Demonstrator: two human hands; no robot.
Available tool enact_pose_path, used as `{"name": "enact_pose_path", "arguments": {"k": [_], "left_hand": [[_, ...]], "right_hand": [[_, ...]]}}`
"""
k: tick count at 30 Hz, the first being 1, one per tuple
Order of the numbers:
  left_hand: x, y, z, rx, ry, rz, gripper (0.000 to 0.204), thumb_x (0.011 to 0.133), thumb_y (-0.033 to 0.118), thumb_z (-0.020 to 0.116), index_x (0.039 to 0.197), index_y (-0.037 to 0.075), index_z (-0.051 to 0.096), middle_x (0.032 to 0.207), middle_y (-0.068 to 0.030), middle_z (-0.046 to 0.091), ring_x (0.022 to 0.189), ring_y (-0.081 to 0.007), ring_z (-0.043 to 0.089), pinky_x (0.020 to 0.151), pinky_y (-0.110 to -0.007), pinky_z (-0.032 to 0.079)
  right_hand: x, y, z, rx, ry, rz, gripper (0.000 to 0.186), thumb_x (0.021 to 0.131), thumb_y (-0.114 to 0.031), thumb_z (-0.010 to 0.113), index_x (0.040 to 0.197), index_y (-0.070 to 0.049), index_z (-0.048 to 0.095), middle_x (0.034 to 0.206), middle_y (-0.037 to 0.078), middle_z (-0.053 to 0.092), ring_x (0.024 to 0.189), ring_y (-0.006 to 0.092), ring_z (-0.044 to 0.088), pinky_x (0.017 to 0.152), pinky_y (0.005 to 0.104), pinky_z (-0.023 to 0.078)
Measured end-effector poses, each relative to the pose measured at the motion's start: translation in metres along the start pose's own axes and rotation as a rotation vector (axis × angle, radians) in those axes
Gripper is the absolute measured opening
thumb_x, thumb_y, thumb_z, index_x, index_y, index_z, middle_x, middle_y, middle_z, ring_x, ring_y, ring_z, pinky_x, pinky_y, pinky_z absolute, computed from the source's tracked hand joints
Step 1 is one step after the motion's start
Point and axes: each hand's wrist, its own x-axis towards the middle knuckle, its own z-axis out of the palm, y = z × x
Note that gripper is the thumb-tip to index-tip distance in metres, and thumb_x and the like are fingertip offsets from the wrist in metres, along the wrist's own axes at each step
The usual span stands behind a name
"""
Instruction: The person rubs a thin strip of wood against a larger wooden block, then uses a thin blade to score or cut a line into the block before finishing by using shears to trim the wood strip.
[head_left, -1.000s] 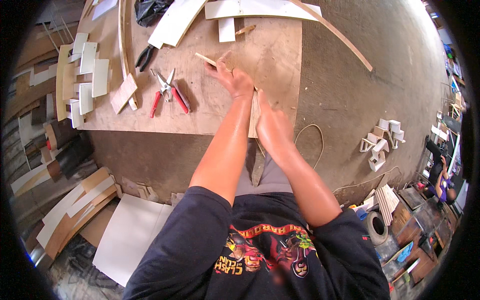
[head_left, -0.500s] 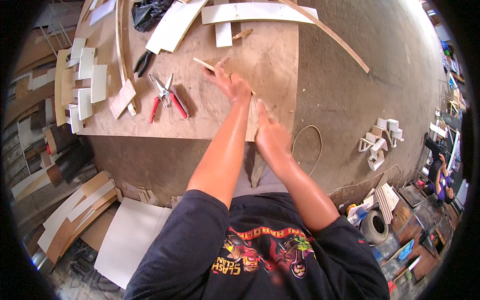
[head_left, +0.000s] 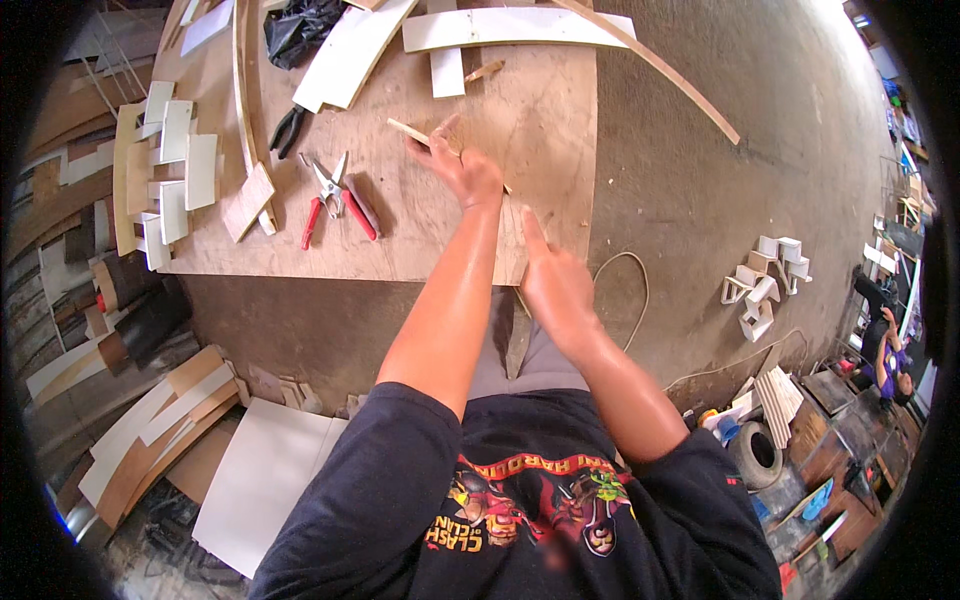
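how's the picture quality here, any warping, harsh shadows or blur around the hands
Head view: strong fisheye warp, the plywood board's edges bow and the corners go black; soft even daylight, only a short shadow beside the red-handled pliers; left hand on the thin wood strip and right hand at the board edge look fairly sharp; far right rim is brighter and smeared.

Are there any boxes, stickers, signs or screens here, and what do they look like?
No boxes, stickers, signs or screens can be made out.
Nearest thing: colourful printed picture on the person's dark shirt, bottom middle, in red, yellow and green.
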Motion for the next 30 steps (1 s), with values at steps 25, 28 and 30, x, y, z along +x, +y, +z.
{"name": "enact_pose_path", "arguments": {"k": [25,28,30], "left_hand": [[0.093,-0.012,-0.016,0.798,0.158,-0.065,0.027,0.083,0.021,0.072,0.103,0.003,0.071,0.116,-0.0207,0.065,0.121,-0.035,0.054,0.106,-0.049,0.041],[0.104,-0.015,-0.011,0.581,0.32,-0.484,0.027,0.082,0.016,0.069,0.103,0.001,0.07,0.113,-0.0226,0.065,0.114,-0.0359,0.06,0.102,-0.048,0.047],[0.098,0.007,-0.007,0.488,0.168,-0.692,0.026,0.083,0.013,0.065,0.105,-0.001,0.069,0.115,-0.023,0.063,0.11,-0.0371,0.063,0.098,-0.047,0.051]], "right_hand": [[0.028,-0.019,0.005,-0.154,-0.08,-0.003,0.07,0.088,-0.007,0.056,0.155,-0.008,0.037,0.084,0.016,0.071,0.071,0.0335,0.073,0.06,0.0457,0.059],[0.025,-0.018,0.003,-0.139,-0.08,-0.003,0.07,0.087,-0.006,0.056,0.155,-0.008,0.037,0.084,0.016,0.071,0.071,0.0329,0.073,0.058,0.0451,0.059],[0.025,-0.012,0.006,-0.125,-0.072,0.012,0.07,0.088,-0.005,0.056,0.155,-0.008,0.037,0.085,0.016,0.071,0.071,0.0329,0.073,0.057,0.0454,0.058]]}}
